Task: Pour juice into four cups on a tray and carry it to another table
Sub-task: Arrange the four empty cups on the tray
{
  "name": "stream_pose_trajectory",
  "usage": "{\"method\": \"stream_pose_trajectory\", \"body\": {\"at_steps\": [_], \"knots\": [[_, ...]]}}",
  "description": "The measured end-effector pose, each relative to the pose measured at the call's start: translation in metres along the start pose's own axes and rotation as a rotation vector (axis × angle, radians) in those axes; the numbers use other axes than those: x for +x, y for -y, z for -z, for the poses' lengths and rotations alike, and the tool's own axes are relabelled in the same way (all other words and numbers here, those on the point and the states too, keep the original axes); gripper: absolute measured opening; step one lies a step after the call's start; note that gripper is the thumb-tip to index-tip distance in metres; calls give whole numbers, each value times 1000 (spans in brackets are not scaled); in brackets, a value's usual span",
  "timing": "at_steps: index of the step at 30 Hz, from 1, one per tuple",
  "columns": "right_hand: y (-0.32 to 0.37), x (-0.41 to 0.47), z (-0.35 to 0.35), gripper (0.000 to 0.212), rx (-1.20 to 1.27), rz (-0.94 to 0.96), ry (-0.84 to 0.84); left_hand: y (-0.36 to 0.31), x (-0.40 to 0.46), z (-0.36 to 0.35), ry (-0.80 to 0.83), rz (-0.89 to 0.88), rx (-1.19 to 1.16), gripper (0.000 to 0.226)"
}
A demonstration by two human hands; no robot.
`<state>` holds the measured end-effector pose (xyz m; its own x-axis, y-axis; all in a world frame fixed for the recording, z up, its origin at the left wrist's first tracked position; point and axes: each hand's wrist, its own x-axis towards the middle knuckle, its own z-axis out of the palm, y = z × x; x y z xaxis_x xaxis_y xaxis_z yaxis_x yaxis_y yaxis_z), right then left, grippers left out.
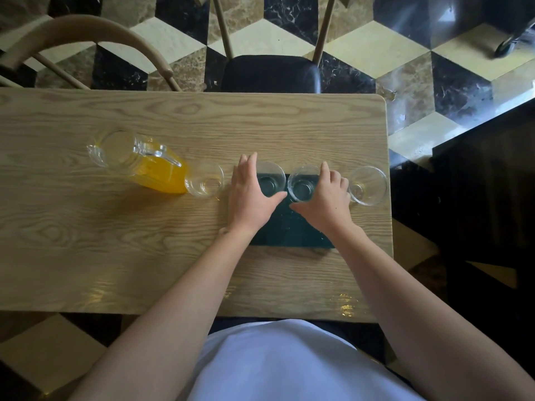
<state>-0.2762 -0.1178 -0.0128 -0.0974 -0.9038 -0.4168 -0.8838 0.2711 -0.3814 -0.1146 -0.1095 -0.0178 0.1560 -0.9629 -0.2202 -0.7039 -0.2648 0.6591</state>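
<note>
A dark green tray lies on the wooden table in front of me. Two clear empty cups stand on its far part. My left hand wraps around the left tray cup, thumb on its near side. My right hand wraps around the right tray cup. A third empty cup stands on the table left of the tray, touching a glass jug holding orange juice. A fourth empty cup stands on the table right of the tray.
A black-seated chair is tucked in at the far side of the table, and a curved wooden chair back shows at far left. The table's right edge is close to the fourth cup. A dark counter stands to the right.
</note>
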Motion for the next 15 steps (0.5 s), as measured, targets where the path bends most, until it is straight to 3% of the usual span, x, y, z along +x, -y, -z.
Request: {"method": "stream_pose_trajectory", "body": {"at_steps": [5, 8, 11, 15], "knots": [[-10, -8, 15, 123, 32, 43, -11, 13, -14, 20, -417, 31, -143, 65], [-31, -18, 21, 115, -9, -4, -177, 44, -24, 25, -637, 186, -208, 58], [-55, -21, 20, 109, 4, -154, -284, 72, -31, 27, -660, 363, -218, 73], [-81, -15, 22, 113, 65, -304, -353, 85, -27, 24, -590, 447, -205, 92]]}}
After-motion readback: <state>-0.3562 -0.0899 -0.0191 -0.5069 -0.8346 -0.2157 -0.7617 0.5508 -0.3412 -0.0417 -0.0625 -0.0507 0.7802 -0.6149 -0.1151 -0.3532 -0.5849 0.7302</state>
